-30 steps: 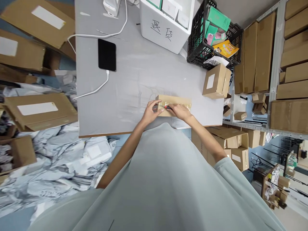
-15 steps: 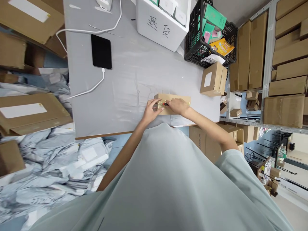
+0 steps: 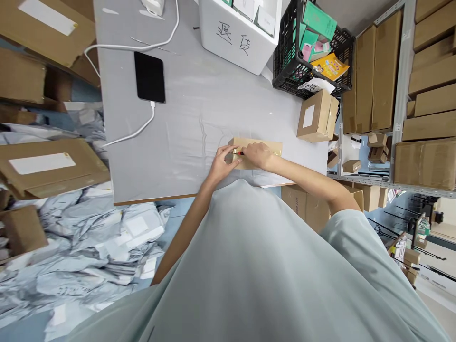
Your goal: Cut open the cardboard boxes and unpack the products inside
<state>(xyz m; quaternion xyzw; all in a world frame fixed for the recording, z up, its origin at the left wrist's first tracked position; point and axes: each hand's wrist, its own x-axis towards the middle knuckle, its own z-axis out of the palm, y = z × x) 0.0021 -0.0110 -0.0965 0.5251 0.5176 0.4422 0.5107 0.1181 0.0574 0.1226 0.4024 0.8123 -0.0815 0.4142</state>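
A small cardboard box (image 3: 237, 141) with shiny tape lies on the grey table (image 3: 178, 133) near its front edge, right before me. My left hand (image 3: 223, 162) grips the left end of this box, thumb on the near side and fingers on the far side. My right hand (image 3: 258, 155) is closed over the top of the box, around a small red-and-black knife (image 3: 241, 153). The knife's tip points left at the taped end, between my two hands. Most of its handle is hidden in my fingers, and its blade is hard to make out.
A black phone (image 3: 150, 77) with a white cable lies back left. Behind are a white bin (image 3: 235, 47) with handwriting, a black crate (image 3: 285, 71) of green boxes and a labelled carton (image 3: 317, 116). Grey parcels (image 3: 89, 247) cover the floor at left; shelves of cartons (image 3: 425, 164) stand right.
My right hand has shifted slightly left along the box with the knife, and less of the knife shows. My left hand stays at the box's end. The camera view has turned a little.
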